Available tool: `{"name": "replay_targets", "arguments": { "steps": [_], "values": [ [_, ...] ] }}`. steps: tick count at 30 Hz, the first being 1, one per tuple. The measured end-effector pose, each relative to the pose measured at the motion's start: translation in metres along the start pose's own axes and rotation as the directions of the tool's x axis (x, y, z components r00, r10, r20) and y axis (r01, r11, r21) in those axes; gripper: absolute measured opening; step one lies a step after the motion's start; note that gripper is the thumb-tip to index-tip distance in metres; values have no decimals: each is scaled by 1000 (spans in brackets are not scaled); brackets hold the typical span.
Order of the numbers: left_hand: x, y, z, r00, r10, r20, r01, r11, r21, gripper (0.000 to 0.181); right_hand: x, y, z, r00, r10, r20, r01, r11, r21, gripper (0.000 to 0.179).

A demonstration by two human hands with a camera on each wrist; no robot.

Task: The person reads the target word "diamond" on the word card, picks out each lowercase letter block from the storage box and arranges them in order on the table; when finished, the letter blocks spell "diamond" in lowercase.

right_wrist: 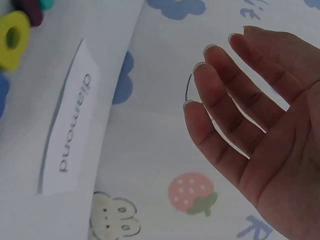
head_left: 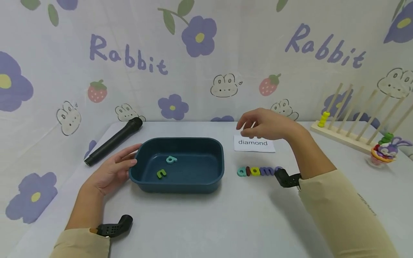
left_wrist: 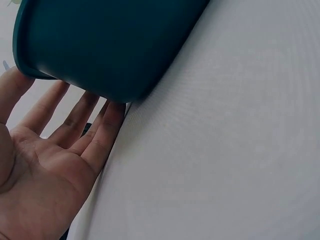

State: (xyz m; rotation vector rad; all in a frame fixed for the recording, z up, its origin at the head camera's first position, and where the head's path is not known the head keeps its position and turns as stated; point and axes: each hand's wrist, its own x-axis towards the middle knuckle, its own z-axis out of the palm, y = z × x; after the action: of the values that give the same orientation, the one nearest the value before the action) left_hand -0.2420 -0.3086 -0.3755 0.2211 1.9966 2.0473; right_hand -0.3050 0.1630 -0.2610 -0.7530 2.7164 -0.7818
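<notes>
My left hand [head_left: 113,171] rests against the left end of a dark teal plastic box [head_left: 180,188]. Its fairly straight fingers [left_wrist: 75,117] touch the outer wall, and the thumb lies by the rim. Inside the box lie a light teal letter [head_left: 171,159] and a green letter n [head_left: 161,174]. Raised above a paper card [head_left: 255,144] printed "diamond", my right hand [head_left: 266,123] has loosely bent fingers and holds nothing. Nearer me is a row of coloured letters: teal [head_left: 241,172], dark red [head_left: 247,171], yellow [head_left: 255,171] and purple [head_left: 266,171]. The right wrist's camera partly hides the row's right end.
A black microphone [head_left: 113,141] lies left of the box. At the back right stands a wooden peg rack [head_left: 345,138] with a few beads, and a small purple bunny-eared toy [head_left: 385,154] sits before it. A patterned cloth [head_left: 193,71] hangs behind the white table [head_left: 193,225].
</notes>
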Motion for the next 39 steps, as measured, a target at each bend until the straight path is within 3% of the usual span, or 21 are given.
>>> {"name": "replay_targets", "arguments": {
  "steps": [8, 23, 32, 39],
  "values": [
    [0, 0, 1, 1000, -10, -17, 10, 1000, 3, 57, 21, -28, 1, 996, -86, 38, 86, 996, -3, 23],
    [-1, 0, 1, 1000, -16, -19, 16, 1000, -5, 58, 58, -66, 7, 972, -172, 162, 168, 985, 39, 26],
    [-2, -1, 0, 1000, -13, -13, 13, 1000, 1, 57, 87, -82, 21, 958, -185, 217, 176, 982, 64, 24],
    [0, 0, 1, 1000, -12, -9, 11, 1000, -7, 58, 110, -94, 35, 934, -222, 279, 204, 975, 91, 24]
  ]
}}
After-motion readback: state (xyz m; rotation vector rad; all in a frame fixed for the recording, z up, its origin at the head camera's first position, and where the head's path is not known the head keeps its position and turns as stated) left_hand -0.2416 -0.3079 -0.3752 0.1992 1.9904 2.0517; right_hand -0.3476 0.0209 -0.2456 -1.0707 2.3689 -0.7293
